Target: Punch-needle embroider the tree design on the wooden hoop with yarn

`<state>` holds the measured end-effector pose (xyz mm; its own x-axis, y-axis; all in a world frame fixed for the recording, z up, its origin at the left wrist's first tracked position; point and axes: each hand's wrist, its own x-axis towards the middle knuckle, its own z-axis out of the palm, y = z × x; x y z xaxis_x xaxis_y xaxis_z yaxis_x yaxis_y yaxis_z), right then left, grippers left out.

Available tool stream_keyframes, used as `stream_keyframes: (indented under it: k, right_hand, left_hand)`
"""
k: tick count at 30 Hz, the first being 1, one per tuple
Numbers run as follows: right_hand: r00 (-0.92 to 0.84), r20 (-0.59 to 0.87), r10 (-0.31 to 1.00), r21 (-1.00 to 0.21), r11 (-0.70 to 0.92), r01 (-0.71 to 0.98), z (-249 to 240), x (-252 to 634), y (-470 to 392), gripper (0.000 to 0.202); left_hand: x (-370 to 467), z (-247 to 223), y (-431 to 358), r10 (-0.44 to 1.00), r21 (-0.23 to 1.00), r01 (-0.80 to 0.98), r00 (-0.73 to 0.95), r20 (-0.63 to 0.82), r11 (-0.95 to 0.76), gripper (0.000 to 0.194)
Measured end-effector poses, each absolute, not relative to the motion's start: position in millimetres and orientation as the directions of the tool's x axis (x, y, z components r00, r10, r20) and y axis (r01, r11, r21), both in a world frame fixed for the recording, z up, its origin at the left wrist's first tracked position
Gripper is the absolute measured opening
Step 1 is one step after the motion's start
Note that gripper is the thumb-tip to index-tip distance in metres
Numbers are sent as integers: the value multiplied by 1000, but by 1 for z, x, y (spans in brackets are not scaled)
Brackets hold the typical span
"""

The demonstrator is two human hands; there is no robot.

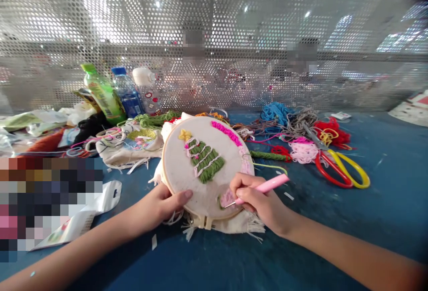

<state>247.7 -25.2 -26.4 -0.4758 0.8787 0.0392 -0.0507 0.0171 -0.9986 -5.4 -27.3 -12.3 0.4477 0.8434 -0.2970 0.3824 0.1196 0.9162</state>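
Pinching a pink-handled needle tool (272,184), this person's right hand (256,194) has the tip at a pale pink patch (228,197) low on the fabric (179,170). Left hand (171,201) has the wooden hoop (199,218) pinched at its edge, thumb on top. It's over the blue table (384,224), scissors (323,147) off right.

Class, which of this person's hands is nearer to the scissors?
Right. The right hand holds a pink tool, left of the scissors; the left hand grips the embroidery hoop at lower left, farther away.

Bottles (129,97) stand by a perforated screen (234,18); beyond, apparently, people (194,43).
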Motion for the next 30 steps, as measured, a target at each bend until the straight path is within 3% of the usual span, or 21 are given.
stream_keyframes:
  k: [9, 27, 30]
  right_hand:
    - [-367, 30, 930, -984, -36, -172, -29, 250, -13, 13]
    - [-419, 9, 908, -1000, -4, -28, -26, 249, -15, 14]
    - [-456, 57, 888, -992, 100, 71, -27, 248, -18, 16]
  left_hand:
    - [-5, -10, -29, 833, 918, 365, 452, -320, 155, 53]
    - [-4, -11, -31, 814, 923, 366, 497, -300, 117, 60]
    - [-4, -13, -32, 824, 921, 372, 481, -300, 118, 60]
